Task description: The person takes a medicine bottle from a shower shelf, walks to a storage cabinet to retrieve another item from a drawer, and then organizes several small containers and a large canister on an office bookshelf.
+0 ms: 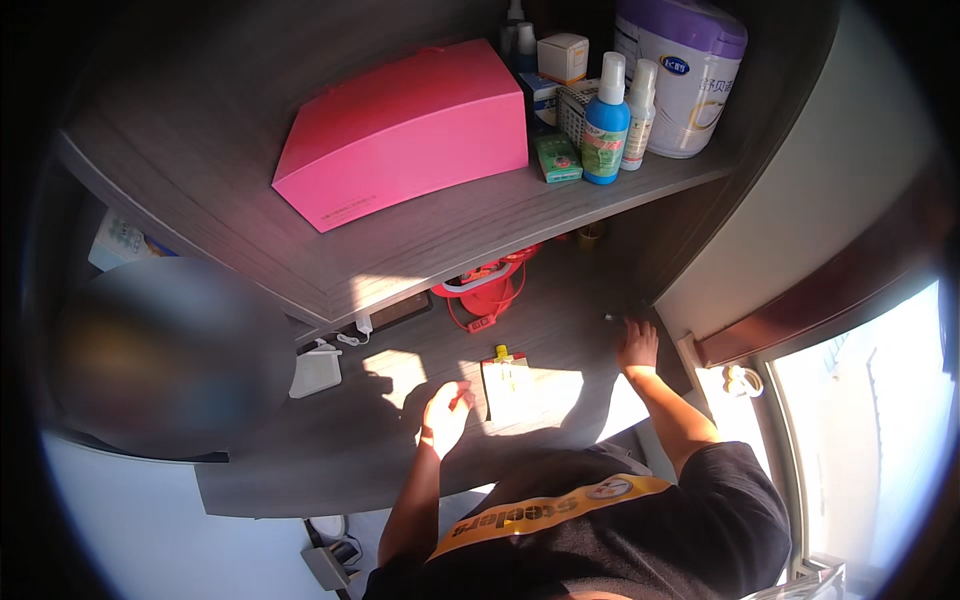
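Note:
On the desk in front of me lies a flat pouch [508,388] with a yellow cap, partly in bright sunlight. Just to its left, my left hand [446,413] is raised with loosely bent fingers, apart from the pouch, and nothing shows in it. Further right, my right hand [638,345] reaches over the desk, fingers stretched out and open. By its fingertips is a small pale item [610,317], too small to name. A red basket-like container [485,295] with a light handle stands behind the pouch.
Above the desk, a shelf [420,240] holds a pink box [410,135], a blue spray bottle [604,125], a white spray bottle [638,115], small cartons and a purple-lidded tub [685,80]. A white flat device [316,372] with a cable lies left. A blurred round shape covers the far left.

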A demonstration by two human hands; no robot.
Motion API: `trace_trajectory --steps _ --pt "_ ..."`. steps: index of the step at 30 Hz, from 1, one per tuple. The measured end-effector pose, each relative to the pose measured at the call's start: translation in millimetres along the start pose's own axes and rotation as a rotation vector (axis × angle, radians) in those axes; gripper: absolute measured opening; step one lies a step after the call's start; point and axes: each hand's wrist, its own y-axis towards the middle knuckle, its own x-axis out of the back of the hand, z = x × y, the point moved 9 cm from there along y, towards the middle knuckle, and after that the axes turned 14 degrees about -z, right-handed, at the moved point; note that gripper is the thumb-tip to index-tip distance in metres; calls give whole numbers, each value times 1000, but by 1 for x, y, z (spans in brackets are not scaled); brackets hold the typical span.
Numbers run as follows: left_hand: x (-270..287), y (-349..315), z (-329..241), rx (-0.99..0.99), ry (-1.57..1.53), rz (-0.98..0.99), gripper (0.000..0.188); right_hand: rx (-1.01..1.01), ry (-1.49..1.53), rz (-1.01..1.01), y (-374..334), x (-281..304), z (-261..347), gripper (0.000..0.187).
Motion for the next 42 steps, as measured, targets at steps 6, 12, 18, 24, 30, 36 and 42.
trace_trajectory --steps 6,12,18,24,30,36,42 --pt "84 -29 -238 -661 -95 16 19 106 480 -85 37 117 117 33" --pt "117 -42 -406 -1175 157 -355 36 505 907 -393 124 326 287 26" --pt "68 -1 -450 -1285 758 -614 63 34 1229 237 196 283 336 82" --pt "52 17 -456 -1264 978 -605 79 24 1294 295 211 251 346 84" --pt "35 40 -452 -1167 1110 -706 86 281 1234 50 211 290 344 69" --pt "11 14 -476 -1241 798 -656 83 450 1186 -781 203 394 236 31" --pt "-55 28 -476 -842 260 -180 84 78 1108 -492 254 362 191 37"
